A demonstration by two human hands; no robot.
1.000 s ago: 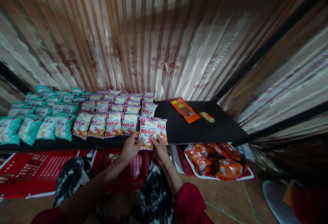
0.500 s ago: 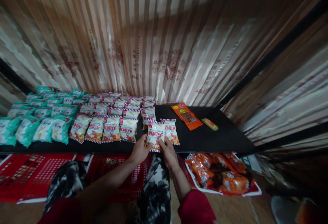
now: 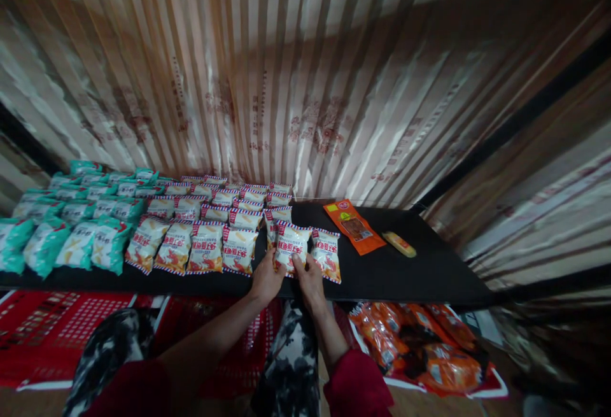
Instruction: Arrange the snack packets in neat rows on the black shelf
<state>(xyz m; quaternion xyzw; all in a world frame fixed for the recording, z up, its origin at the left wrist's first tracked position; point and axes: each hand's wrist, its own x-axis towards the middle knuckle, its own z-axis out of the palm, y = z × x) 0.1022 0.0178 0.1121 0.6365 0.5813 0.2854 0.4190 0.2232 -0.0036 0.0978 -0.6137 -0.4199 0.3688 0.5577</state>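
Between my two hands is a white and orange snack bag [image 3: 292, 242] with red lettering and striped edges, held upright near the shelf's front edge. My left hand [image 3: 267, 275] is closed on its lower left corner. My right hand [image 3: 309, 277] grips the lower right, thumb on the front. Just right of it stands a matching snack bag [image 3: 326, 256], and another bag [image 3: 277, 218] is partly hidden behind. To the left, several more of these bags [image 3: 206, 248] stand in rows.
Teal snack bags [image 3: 79, 242] fill the left of the black shelf [image 3: 420, 280]. An orange packet [image 3: 354, 226] and a small yellow packet [image 3: 400, 244] lie on the right. Below are red baskets [image 3: 52, 334] and a basket of orange packages [image 3: 420, 347]. A striped curtain [image 3: 286, 86] hangs behind.
The held bag has moved slightly back on the shelf, toward the row at its left. Both hands keep their hold. The view has shifted a little.
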